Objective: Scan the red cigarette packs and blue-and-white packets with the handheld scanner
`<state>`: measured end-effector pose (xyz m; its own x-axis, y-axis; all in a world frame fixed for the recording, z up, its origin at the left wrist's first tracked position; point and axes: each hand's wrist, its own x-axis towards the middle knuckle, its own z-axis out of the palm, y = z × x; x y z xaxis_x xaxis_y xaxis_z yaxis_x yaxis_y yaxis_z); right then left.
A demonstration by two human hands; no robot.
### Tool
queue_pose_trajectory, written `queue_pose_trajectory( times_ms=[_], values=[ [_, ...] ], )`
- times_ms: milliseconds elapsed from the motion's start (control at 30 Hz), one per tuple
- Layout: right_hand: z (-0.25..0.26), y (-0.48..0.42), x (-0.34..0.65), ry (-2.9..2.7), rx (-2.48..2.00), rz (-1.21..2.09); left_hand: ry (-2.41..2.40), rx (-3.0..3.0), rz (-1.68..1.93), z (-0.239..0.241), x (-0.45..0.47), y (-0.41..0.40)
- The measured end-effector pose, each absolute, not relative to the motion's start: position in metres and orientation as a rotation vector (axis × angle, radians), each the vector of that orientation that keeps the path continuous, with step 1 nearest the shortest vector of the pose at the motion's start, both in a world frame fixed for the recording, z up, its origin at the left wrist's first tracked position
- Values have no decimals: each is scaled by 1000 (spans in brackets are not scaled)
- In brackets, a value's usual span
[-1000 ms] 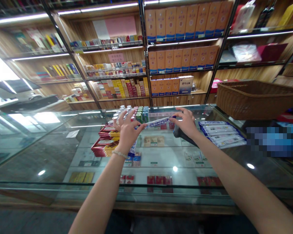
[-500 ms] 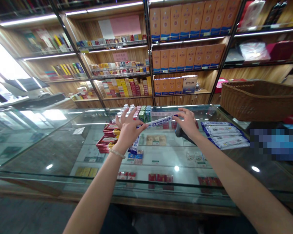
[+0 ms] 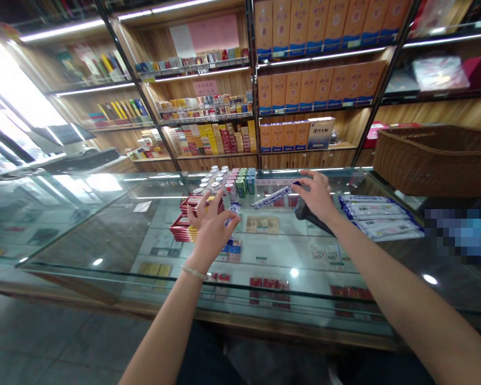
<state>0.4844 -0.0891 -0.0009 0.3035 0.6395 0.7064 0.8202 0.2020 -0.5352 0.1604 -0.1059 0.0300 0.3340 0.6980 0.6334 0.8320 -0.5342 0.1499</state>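
Note:
My right hand (image 3: 316, 195) pinches the far right end of a slim blue-and-white packet (image 3: 273, 198), which slants down to the left above the glass counter. My left hand (image 3: 212, 224), with a beaded bracelet at the wrist, is off the packet's left end, its fingers apart and nothing seen in them. Another blue-and-white packet (image 3: 234, 208) is partly hidden behind that hand. Stacked red packets (image 3: 181, 230) lie to its left. Beneath my right hand a dark handled device (image 3: 310, 216) rests on the glass, partly covered by my wrist.
The glass counter (image 3: 280, 256) displays boxes under its top. Small cans and bottles (image 3: 240, 182) stand at its back. Several more blue-and-white packets (image 3: 379, 214) lie flat at right, near a wicker basket (image 3: 428, 166). Shelves of boxes (image 3: 292, 91) line the wall.
My left hand has let go of the packet's left end and its fingers have come away. My right hand still holds the other end. The view has shifted slightly.

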Motion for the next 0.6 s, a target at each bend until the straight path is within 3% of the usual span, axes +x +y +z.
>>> queue_pose_trajectory(
  times_ms=[600],
  values=[
    [6, -95, 476, -1514, -1340, -39, -1511, -2394, -941, 29, 175, -120]
  ],
)
